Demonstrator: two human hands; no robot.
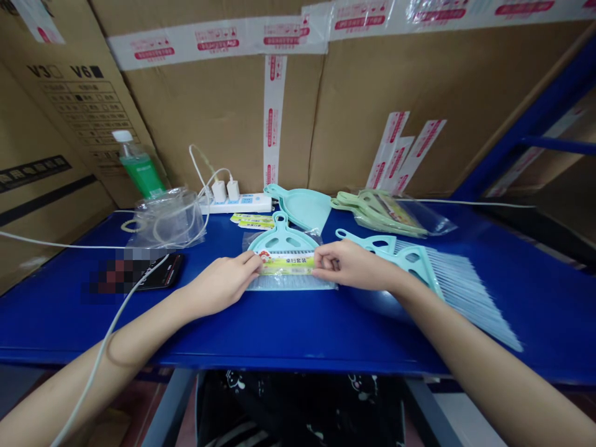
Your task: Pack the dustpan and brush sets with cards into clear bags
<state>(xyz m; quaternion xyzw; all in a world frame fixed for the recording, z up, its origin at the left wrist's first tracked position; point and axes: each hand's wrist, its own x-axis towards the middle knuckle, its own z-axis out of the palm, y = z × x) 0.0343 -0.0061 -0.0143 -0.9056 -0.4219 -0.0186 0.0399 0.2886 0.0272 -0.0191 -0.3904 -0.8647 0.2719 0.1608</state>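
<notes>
A light teal brush-and-dustpan set in a clear plastic bag (284, 245) lies on the blue table (298, 335) in front of me. A yellow-green paper label (287, 265) runs across the bag. My left hand (223, 282) pinches the label's left end with closed fingers. My right hand (351, 264) pinches its right end the same way. Just right of my right hand lie teal hand brushes (447, 273) with pale bristles, partly under my forearm.
Behind the bag sit a teal dustpan (305, 208), loose labels (254, 220), a white power strip (235, 202) with chargers, bagged green sets (386, 211), a heap of clear bags (167, 217), a green bottle (137, 164) and a dark phone (158, 273). Cardboard boxes wall the back.
</notes>
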